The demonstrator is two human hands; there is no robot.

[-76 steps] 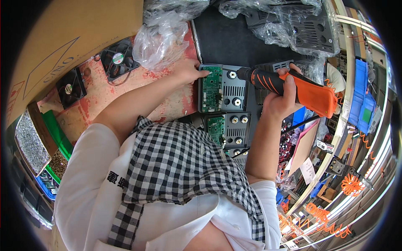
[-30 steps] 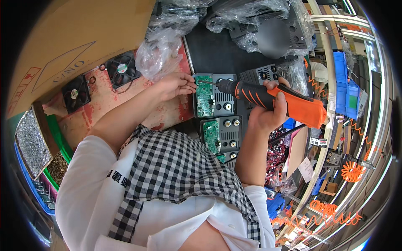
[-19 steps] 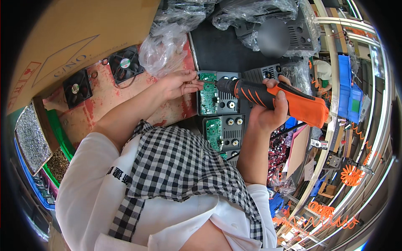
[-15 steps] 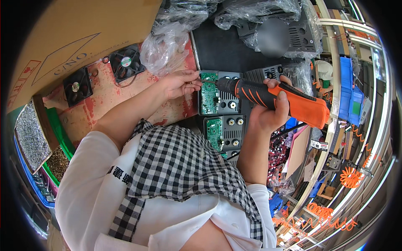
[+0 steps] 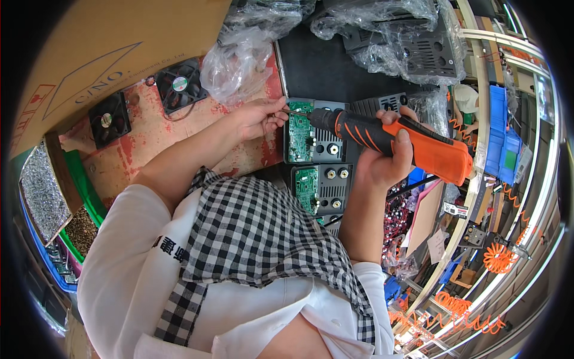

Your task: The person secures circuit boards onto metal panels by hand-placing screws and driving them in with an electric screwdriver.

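Note:
My right hand [image 5: 391, 149] grips an orange and black cordless screwdriver [image 5: 382, 137], pointing left. Its long thin bit [image 5: 297, 113] passes over a green circuit board [image 5: 300, 134] set in a dark metal housing [image 5: 330, 149]. At the tip of the bit, my left hand [image 5: 263, 118] is closed in a pinch at the housing's left edge. Whatever small thing those fingers hold is too small to make out. Just nearer to me stands a second housing [image 5: 332, 190] with its own green board [image 5: 307, 188] and brass-coloured terminals.
Two black fans [image 5: 179, 86] lie on the worn red tabletop [image 5: 197, 146], beside a large cardboard box [image 5: 119, 42]. Crumpled clear plastic [image 5: 236, 72] and plastic-wrapped housings [image 5: 427, 54] lie farther off. Metal screws fill bins [image 5: 45, 188] at left. Blue bins [image 5: 499, 134] stand at right.
My hands and the screwdriver hold nearly the same place. The bit still reaches my left fingertips; the view has shifted slightly.

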